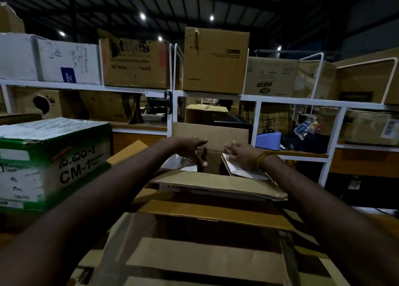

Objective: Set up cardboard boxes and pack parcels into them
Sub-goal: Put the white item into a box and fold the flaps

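Nearest cardboard: flattened brown cardboard sheets and flaps lie stacked at the near edge, between the two forearms.
Open box: a brown cardboard box stands just beyond that stack, its far flap upright and its near flap folded out toward the camera.
Parcels: white flat parcels show inside the box, under the hands; a second pale one lies at the left side.
Left hand: the left hand reaches over the box opening, fingers spread and straight, gripping nothing.
Right hand: the right hand, with a yellow thread band at the wrist, rests with straight fingers on a white parcel.
Left side: a green and white carton printed "CM-1" sits near the left forearm.
Far: white metal shelving carries more brown and white cartons.
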Tool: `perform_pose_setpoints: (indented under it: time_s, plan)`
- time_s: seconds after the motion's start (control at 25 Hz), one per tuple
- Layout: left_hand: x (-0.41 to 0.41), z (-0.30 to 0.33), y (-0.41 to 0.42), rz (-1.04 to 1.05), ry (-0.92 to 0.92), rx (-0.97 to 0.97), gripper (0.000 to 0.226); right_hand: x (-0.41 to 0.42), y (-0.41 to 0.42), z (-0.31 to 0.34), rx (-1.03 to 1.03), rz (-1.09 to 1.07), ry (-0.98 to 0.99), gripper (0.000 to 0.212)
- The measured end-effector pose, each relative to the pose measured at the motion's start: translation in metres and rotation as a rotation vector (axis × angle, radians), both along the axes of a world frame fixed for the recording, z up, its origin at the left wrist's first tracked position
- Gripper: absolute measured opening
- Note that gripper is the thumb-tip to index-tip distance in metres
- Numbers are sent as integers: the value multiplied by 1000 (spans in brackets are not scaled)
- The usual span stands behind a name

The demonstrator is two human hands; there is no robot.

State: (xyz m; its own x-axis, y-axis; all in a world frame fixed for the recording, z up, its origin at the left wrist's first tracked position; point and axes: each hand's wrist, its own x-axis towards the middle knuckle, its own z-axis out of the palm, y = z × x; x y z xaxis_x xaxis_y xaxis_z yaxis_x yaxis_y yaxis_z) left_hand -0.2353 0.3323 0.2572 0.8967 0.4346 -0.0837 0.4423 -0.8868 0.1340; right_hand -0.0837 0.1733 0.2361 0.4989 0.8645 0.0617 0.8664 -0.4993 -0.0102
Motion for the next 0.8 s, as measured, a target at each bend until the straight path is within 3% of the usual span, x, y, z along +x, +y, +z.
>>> perform_pose_setpoints:
  time_s: [0.12,0.32,0.8]
  plan:
    - [7,-5,13,36,20,-97,101,9,6,-4,-35,-4,8,58]
    - [12,-7,25,46,125,-76,102,18,6,-9,-28,-4,154,66]
    - [19,-15,33,16,177,-90,109,25,14,-24,4,-56,167,78]
